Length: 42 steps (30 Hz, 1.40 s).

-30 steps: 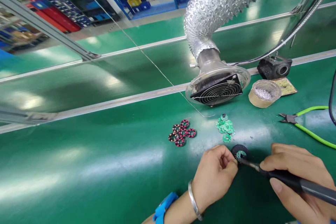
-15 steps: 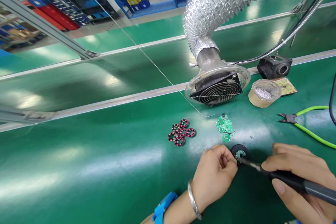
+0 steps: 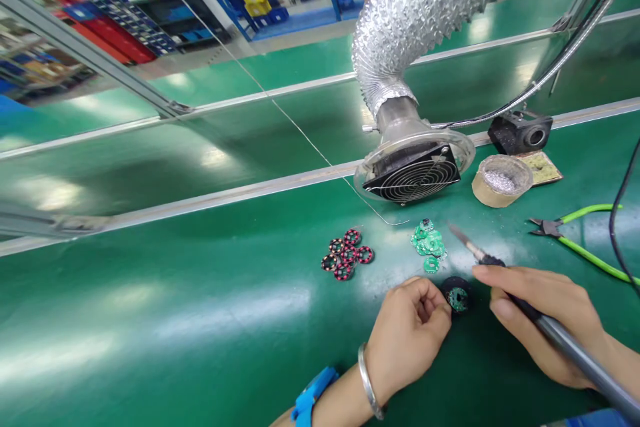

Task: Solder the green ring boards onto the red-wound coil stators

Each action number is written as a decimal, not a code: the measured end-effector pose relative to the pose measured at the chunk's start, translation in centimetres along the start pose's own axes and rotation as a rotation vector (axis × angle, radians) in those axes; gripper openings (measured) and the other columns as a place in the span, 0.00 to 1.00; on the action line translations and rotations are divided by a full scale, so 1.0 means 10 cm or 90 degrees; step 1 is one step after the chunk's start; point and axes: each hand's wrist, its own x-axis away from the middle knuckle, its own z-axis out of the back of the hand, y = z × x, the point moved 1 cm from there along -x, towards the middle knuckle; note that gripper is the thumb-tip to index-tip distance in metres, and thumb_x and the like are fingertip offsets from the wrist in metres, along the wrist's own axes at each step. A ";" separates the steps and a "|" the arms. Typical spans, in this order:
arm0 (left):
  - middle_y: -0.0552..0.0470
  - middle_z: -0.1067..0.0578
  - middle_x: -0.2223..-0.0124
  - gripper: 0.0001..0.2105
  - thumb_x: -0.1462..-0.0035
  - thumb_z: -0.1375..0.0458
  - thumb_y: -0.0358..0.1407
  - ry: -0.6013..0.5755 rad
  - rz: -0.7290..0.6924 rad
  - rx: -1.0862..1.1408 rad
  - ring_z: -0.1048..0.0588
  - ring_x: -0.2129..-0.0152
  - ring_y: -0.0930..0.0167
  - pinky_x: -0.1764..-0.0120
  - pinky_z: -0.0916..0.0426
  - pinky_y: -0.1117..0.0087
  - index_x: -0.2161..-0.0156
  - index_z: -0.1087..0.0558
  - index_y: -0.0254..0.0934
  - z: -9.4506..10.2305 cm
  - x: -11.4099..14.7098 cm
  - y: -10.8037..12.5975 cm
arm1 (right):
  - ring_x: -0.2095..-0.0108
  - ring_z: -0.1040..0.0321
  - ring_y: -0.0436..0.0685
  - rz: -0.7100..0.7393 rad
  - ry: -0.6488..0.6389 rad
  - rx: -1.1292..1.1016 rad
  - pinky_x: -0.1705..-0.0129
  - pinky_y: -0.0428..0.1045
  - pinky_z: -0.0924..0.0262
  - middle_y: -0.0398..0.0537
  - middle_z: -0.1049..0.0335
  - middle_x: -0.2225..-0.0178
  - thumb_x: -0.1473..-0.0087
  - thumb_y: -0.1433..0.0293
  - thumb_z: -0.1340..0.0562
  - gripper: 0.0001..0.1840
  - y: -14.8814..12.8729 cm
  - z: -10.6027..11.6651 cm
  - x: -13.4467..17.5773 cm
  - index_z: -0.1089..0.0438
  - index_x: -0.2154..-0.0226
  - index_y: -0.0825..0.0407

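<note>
My right hand (image 3: 545, 320) grips a soldering iron (image 3: 533, 310), its tip raised above the bench, up and right of a small round green circuit board (image 3: 458, 299). The board sits in a black round holder (image 3: 454, 283) on the bench. At the left edge of that board my left hand (image 3: 413, 333) is closed in a pinch; whatever lies between thumb and finger is too small or hidden to make out. Beyond the holder lies a pile of green circuit boards (image 3: 429, 241). Left of this pile are several red-and-black wound coil rings (image 3: 349, 253).
A fume extractor (image 3: 415, 173) on a silver duct hangs over the bench. Thin wire (image 3: 310, 141) slants down to the boards. At right are a tub of metal shavings (image 3: 500, 181), a yellowish sponge tray (image 3: 543, 167), a black iron stand (image 3: 520, 132), green-handled cutters (image 3: 550, 227) and a black cable (image 3: 620, 213).
The soldering iron's tip has left the circuit board and moved up, with my right hand turning and shifting slightly left. My left hand stays at the board's edge.
</note>
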 end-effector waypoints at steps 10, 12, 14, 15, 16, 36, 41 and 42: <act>0.56 0.33 0.72 0.01 0.50 0.44 0.28 0.011 -0.088 0.031 0.35 0.84 0.80 0.80 0.39 0.78 0.71 0.31 0.35 0.02 0.02 -0.09 | 0.68 0.37 0.55 0.046 -0.100 -0.004 0.65 0.50 0.38 0.47 0.31 0.69 0.45 0.79 0.44 0.16 0.10 -0.20 -0.02 0.35 0.54 0.51; 0.55 0.31 0.69 0.02 0.49 0.42 0.29 0.020 -0.117 0.010 0.35 0.84 0.80 0.80 0.40 0.78 0.67 0.29 0.35 0.01 0.01 -0.09 | 0.68 0.38 0.55 0.025 -0.091 -0.021 0.67 0.50 0.39 0.46 0.32 0.69 0.46 0.79 0.43 0.17 0.09 -0.16 -0.01 0.35 0.54 0.51; 0.54 0.30 0.68 0.02 0.48 0.42 0.30 0.023 -0.153 -0.016 0.36 0.83 0.80 0.80 0.40 0.78 0.67 0.27 0.35 -0.01 0.00 -0.07 | 0.68 0.38 0.55 -0.006 -0.090 -0.036 0.67 0.49 0.40 0.45 0.33 0.70 0.47 0.79 0.42 0.17 0.10 -0.12 0.01 0.35 0.54 0.50; 0.53 0.30 0.69 0.02 0.48 0.42 0.30 0.028 -0.166 -0.028 0.36 0.83 0.80 0.79 0.40 0.78 0.69 0.26 0.35 -0.02 -0.01 -0.06 | 0.68 0.37 0.55 -0.021 -0.092 -0.045 0.67 0.49 0.40 0.45 0.33 0.70 0.47 0.78 0.42 0.17 0.10 -0.10 0.02 0.35 0.54 0.50; 0.53 0.30 0.69 0.03 0.48 0.42 0.29 0.038 -0.170 -0.037 0.37 0.83 0.80 0.79 0.41 0.78 0.71 0.26 0.34 -0.03 -0.02 -0.05 | 0.68 0.37 0.55 -0.031 -0.096 -0.055 0.67 0.49 0.39 0.45 0.33 0.70 0.47 0.78 0.42 0.17 0.11 -0.10 0.03 0.35 0.54 0.50; 0.54 0.25 0.71 0.08 0.49 0.39 0.24 0.042 -0.313 -0.084 0.30 0.80 0.77 0.75 0.33 0.79 0.64 0.23 0.35 0.08 -0.04 -0.18 | 0.66 0.35 0.55 0.003 -0.106 -0.037 0.64 0.51 0.37 0.48 0.28 0.64 0.44 0.79 0.43 0.19 0.14 -0.25 0.06 0.35 0.51 0.50; 0.50 0.22 0.63 0.07 0.43 0.42 0.26 0.048 -0.507 -0.209 0.23 0.69 0.73 0.65 0.27 0.76 0.62 0.24 0.38 0.10 -0.01 -0.17 | 0.67 0.36 0.54 -0.013 -0.125 -0.046 0.66 0.49 0.38 0.47 0.28 0.65 0.45 0.81 0.44 0.18 0.13 -0.24 0.04 0.34 0.53 0.49; 0.50 0.22 0.61 0.06 0.42 0.42 0.27 0.057 -0.525 -0.247 0.22 0.67 0.72 0.64 0.26 0.75 0.63 0.24 0.38 0.09 0.00 -0.16 | 0.67 0.36 0.54 -0.015 -0.129 -0.048 0.66 0.49 0.38 0.47 0.29 0.65 0.45 0.81 0.44 0.18 0.14 -0.24 0.04 0.34 0.53 0.49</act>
